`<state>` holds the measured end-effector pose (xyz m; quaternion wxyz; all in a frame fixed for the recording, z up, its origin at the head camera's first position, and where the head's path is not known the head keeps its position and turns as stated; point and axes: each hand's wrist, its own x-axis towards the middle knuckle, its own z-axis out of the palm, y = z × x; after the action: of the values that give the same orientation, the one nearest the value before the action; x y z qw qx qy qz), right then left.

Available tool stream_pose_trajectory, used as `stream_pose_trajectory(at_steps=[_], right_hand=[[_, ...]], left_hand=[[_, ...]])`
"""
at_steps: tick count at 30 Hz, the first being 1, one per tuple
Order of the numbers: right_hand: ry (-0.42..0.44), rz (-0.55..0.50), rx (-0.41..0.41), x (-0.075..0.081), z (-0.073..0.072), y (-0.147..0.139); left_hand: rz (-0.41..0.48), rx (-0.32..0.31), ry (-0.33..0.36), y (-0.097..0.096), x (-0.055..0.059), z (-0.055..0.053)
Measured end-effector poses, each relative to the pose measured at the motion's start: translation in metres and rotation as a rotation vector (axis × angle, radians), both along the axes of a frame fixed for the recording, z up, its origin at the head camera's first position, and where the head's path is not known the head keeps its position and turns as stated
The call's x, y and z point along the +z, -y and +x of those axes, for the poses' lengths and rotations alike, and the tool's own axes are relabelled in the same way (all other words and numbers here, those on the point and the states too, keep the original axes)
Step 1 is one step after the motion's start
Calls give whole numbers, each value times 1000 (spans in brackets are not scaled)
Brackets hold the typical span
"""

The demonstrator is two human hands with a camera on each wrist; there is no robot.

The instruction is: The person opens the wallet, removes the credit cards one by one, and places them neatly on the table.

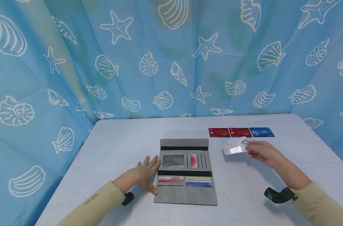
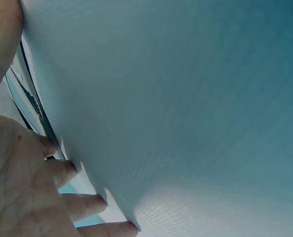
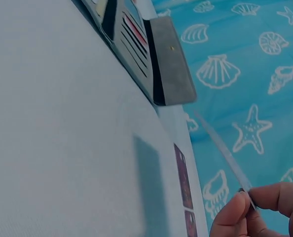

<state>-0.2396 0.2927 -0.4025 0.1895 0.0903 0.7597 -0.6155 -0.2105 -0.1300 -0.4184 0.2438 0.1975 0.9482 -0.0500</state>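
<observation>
A grey wallet (image 1: 185, 195) lies unfolded on the table, with several cards tucked in its slots. My left hand (image 1: 144, 174) rests with spread fingers at the wallet's left edge; in the left wrist view its fingertips (image 2: 94, 203) touch the white surface. To the right of the wallet, my right hand (image 1: 263, 153) pinches a pale, shiny card (image 1: 234, 147) by its right end, above the table. The right wrist view shows this card (image 3: 224, 150) nearly edge-on between thumb and fingers. Its print is too faint to read.
Two red VIP cards (image 1: 219, 132) and a blue VIP card (image 1: 262, 132) lie in a row near the table's back edge, just beyond the right hand. A blue curtain (image 1: 149, 40) with shell prints hangs behind the white table (image 1: 112, 138).
</observation>
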Motion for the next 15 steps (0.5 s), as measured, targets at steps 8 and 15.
stream_pose_trajectory(at_steps=[8, 15], right_hand=[[41, -243, -150, 7, -5, -29], [49, -348, -237, 9, -8, -46]], left_hand=[[8, -3, -7, 1, 0, 0], [7, -12, -6, 2, -3, -1]])
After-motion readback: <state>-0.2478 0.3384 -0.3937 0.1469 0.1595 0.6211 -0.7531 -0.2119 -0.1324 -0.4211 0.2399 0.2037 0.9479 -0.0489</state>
